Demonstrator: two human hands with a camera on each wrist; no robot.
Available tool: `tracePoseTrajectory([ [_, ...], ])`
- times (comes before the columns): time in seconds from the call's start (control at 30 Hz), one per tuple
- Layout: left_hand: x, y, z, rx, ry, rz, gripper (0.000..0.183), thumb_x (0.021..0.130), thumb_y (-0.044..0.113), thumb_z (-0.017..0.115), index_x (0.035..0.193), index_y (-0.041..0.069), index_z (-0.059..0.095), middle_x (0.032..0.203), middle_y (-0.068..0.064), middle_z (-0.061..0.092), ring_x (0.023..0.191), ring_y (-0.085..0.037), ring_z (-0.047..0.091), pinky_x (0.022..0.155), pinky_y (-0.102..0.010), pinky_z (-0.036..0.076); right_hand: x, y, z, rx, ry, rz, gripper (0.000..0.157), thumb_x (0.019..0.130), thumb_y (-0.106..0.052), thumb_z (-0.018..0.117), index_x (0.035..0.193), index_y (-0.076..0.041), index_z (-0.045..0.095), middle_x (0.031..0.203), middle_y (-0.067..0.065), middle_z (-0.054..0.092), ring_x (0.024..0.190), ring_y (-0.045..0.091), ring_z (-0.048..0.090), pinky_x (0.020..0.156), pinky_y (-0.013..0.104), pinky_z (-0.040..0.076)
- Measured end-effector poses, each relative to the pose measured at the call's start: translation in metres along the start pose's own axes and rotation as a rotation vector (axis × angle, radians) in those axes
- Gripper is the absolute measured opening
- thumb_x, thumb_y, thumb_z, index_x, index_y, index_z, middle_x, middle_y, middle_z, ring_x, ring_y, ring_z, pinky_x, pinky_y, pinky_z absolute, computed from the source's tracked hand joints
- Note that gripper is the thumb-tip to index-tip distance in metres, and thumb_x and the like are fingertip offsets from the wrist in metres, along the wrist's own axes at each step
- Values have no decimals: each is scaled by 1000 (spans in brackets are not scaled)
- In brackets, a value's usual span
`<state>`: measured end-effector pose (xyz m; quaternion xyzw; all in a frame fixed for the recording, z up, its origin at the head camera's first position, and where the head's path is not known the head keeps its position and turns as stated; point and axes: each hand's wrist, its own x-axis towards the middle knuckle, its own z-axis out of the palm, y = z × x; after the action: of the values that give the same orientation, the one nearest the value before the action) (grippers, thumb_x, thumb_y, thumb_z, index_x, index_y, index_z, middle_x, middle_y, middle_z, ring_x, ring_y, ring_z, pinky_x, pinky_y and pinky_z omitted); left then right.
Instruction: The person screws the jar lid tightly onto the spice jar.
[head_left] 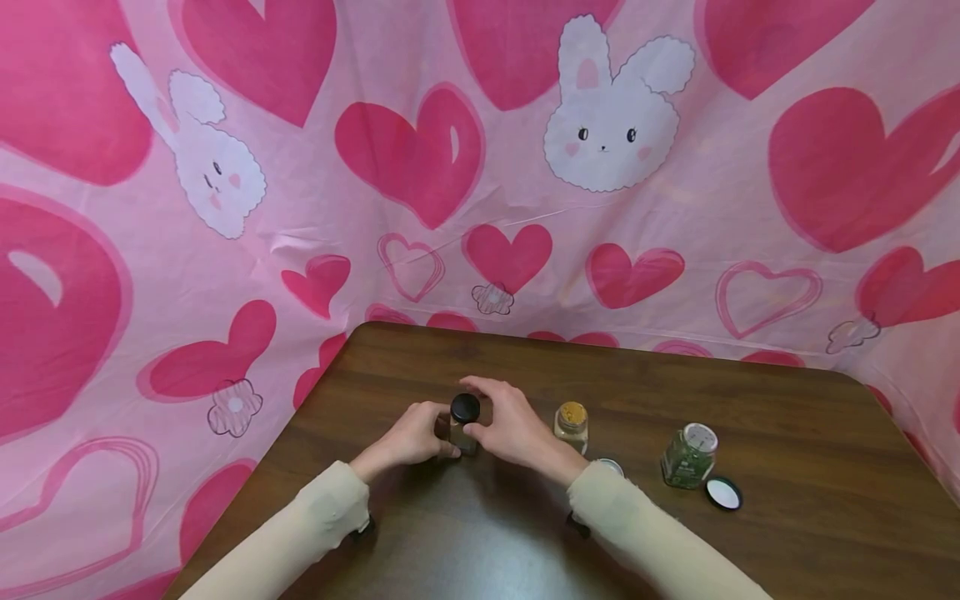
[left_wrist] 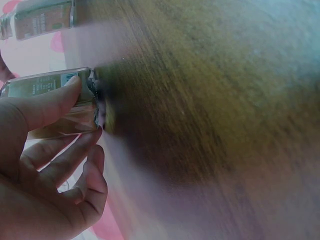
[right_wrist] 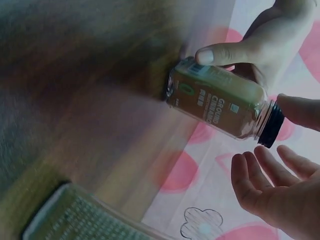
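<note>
One left hand [head_left: 408, 435] pinches the cinnamon jar [right_wrist: 212, 100] low, left of other jars | right hand [head_left: 517, 427], fingers spread, beside black cap [head_left: 465, 407] | yellow-spice jar [head_left: 572, 432], uncapped, right | green jar [head_left: 684, 460], uncapped, farther right | upturned lid [head_left: 724, 492] near its right.

So the black-capped jar [right_wrist: 215, 97] read "GROUND CINNAMON"; the smaller lettering on it was way too blurry, tbh.
</note>
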<state>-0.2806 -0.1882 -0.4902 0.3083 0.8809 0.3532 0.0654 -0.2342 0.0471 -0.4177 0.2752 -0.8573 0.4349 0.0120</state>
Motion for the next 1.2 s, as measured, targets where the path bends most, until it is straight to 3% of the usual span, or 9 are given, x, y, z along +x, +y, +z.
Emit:
tracePoseTrajectory([
  [0.2,4,-16,6,13,15,-5,34,80,28,95,105,15,76,87,6,71,79,-14,63,70,-37,52,-2,3,0,113,22,12,61,87,1,83,143,-8,61,134,12,67,119,28,63,98,51,53],
  [0.5,4,-10,4,11,1,-16,38,81,27,95,110,12,76,93,2,72,84,-17,66,73,-40,54,-2,7,2,156,48,4,56,86,7,80,138,-9,66,129,10,69,116,27,64,93,54,54],
  [0.73,5,-21,9,18,9,-25,36,81,25,95,109,13,75,93,3,73,84,-16,66,72,-39,54,-3,8,4,177,71,-7,54,85,7,80,136,-8,67,127,10,70,115,27,64,91,55,54],
  [0.9,3,-6,4,15,8,-21,35,81,22,94,108,10,75,92,-1,73,84,-20,67,74,-42,55,-4,10,5,180,80,-9,54,86,6,80,136,-9,68,127,8,70,115,26,64,90,54,54],
  [1.03,4,-22,10,-4,33,-11,35,79,29,96,104,16,75,88,6,71,81,-13,65,72,-35,53,-4,12,6,185,91,-12,53,85,5,81,135,-10,68,126,7,71,114,25,64,88,54,54],
  [1.17,5,-25,12,-27,42,-26,36,77,31,97,103,19,75,87,10,70,79,-11,64,70,-33,53,-4,13,7,197,99,-10,54,85,5,81,135,-11,68,124,6,71,113,24,65,88,53,54],
  [1.2,4,-16,9,-22,32,-43,36,77,28,97,104,16,75,88,7,71,80,-14,65,72,-36,54,-4,13,8,203,100,-10,54,85,5,81,135,-11,68,124,5,71,113,24,65,88,53,54],
])
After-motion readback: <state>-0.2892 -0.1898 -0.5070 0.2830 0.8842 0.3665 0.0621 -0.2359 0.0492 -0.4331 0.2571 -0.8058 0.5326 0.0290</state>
